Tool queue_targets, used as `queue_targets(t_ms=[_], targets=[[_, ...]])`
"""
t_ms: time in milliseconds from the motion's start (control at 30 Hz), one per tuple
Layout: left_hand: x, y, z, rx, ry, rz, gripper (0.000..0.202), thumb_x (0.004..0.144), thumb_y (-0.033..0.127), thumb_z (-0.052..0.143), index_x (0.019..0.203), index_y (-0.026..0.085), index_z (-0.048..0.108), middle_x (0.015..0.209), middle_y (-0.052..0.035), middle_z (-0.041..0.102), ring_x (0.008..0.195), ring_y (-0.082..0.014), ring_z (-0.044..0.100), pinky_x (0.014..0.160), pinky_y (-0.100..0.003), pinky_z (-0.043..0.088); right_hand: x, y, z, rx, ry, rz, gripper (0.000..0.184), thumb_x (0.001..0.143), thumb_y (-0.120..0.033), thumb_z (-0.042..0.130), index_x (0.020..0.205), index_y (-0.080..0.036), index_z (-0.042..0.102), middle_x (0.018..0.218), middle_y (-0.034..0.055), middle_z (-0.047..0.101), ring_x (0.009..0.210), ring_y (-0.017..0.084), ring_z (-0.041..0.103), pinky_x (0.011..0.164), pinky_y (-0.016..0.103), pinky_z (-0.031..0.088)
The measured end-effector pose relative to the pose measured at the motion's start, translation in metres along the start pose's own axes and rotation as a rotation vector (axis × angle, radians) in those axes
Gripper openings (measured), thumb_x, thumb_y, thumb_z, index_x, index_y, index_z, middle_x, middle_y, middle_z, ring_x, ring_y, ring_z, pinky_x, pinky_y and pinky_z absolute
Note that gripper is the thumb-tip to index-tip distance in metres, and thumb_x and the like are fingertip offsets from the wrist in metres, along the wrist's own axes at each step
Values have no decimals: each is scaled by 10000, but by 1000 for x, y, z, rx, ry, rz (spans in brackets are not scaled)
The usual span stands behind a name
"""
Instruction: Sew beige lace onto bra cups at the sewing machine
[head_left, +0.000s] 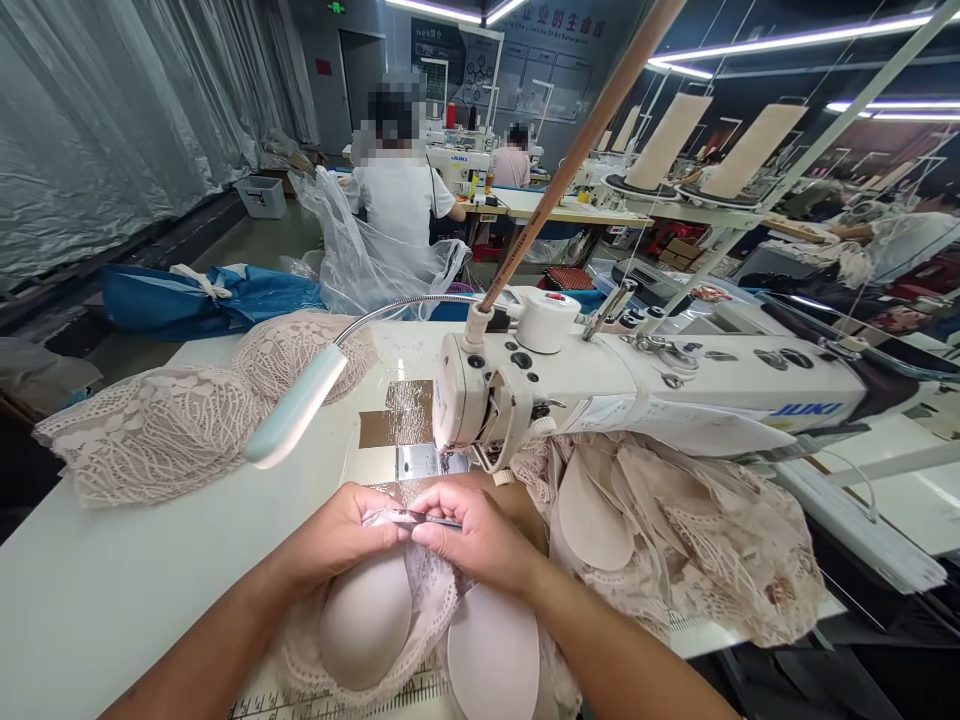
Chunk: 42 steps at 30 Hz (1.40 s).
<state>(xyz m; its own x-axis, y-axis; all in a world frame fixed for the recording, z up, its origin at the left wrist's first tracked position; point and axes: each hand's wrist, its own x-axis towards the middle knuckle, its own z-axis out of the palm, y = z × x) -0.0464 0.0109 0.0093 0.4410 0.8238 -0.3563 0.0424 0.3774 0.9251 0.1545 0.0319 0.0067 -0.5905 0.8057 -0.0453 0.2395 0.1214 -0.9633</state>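
At the front edge of the sewing bed, my left hand [341, 535] pinches the edge of a beige lace bra [435, 590]. My right hand [480, 530] is closed on a slim dark metal tool [439, 521], its tip against the pinched fabric; whether it is snips or a seam ripper I cannot tell. One smooth moulded cup [367, 620] hangs below my left hand, another pale cup [495, 650] below my right. The white sewing machine head [461, 395] stands just beyond my fingers, its needle area partly hidden.
Lace bras [172, 430] lie at the left, and a heap of lace pieces with cups [675, 530] is at the right. A lamp [300, 405] on a bent neck hangs over the table. A measuring tape strip [337, 700] runs along the front edge. A person [394, 195] sits ahead.
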Motion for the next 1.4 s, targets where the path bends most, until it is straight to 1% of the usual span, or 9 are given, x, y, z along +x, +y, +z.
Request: queue_targets(t_ms=[200, 467, 700, 833, 933, 1033, 1100, 1200, 1400], targets=[[-2, 1, 3, -10, -34, -49, 444, 724, 466, 720, 556, 151, 457, 545, 52, 330, 511, -75, 277, 476, -240, 189, 1, -1, 3, 18, 51, -55, 124, 832, -267, 619, 887, -178, 685, 860, 29, 678, 808, 164, 617, 731, 274, 477], [0, 0, 2, -1, -44, -32, 480, 725, 431, 733, 524, 169, 384, 534, 65, 273, 507, -64, 214, 472, -251, 136, 0, 0, -4, 56, -72, 19, 148, 812, -278, 643, 930, -191, 665, 828, 10, 670, 747, 149, 605, 648, 250, 468], [2, -7, 3, 75, -71, -36, 482, 728, 456, 721, 529, 169, 389, 546, 59, 272, 525, -70, 221, 486, -255, 137, 4, 1, 7, -11, 20, -15, 100, 831, -264, 606, 858, -184, 660, 840, 25, 670, 791, 168, 615, 696, 275, 489], [3, -3, 5, 83, -82, -18, 484, 757, 464, 694, 528, 169, 386, 537, 60, 286, 512, -69, 232, 478, -250, 152, 5, 8, 8, 104, 49, 1, 152, 828, -302, 621, 905, -172, 633, 872, 33, 657, 801, 162, 614, 716, 278, 491], [1, 2, 5, 60, -81, -29, 471, 797, 516, 634, 557, 147, 467, 534, 48, 376, 498, -71, 274, 469, -236, 197, 4, 9, 7, 140, 2, 84, 317, 745, -307, 716, 1021, -189, 611, 879, 17, 642, 798, 161, 598, 687, 262, 480], [-3, 5, -4, -12, 1, -113, 497, 853, 598, 502, 748, 128, 625, 679, -24, 598, 591, -128, 476, 545, -245, 348, 3, 8, 3, 69, -39, 146, 165, 770, -256, 662, 916, -183, 644, 780, -4, 618, 704, 139, 555, 621, 241, 435], [-5, 5, -14, -62, 93, -166, 541, 847, 640, 471, 887, 137, 665, 765, -45, 659, 688, -162, 553, 622, -259, 404, 3, 8, 0, 1, -15, 153, 79, 785, -235, 616, 818, -171, 651, 727, -8, 598, 665, 129, 520, 601, 237, 401], [-5, 2, -30, -121, 135, -177, 619, 797, 684, 505, 1006, 128, 679, 786, -51, 676, 707, -163, 574, 642, -254, 418, 3, 8, -4, -49, 15, 182, 80, 772, -236, 607, 780, -165, 642, 652, -21, 553, 610, 117, 468, 562, 231, 351], [-6, -2, -47, -111, 161, -153, 645, 788, 687, 510, 1033, 114, 678, 815, -72, 677, 605, -125, 509, 540, -230, 358, 0, 9, -6, -72, 12, 212, 88, 771, -252, 580, 752, -174, 617, 578, -47, 456, 548, 99, 379, 507, 219, 271]])
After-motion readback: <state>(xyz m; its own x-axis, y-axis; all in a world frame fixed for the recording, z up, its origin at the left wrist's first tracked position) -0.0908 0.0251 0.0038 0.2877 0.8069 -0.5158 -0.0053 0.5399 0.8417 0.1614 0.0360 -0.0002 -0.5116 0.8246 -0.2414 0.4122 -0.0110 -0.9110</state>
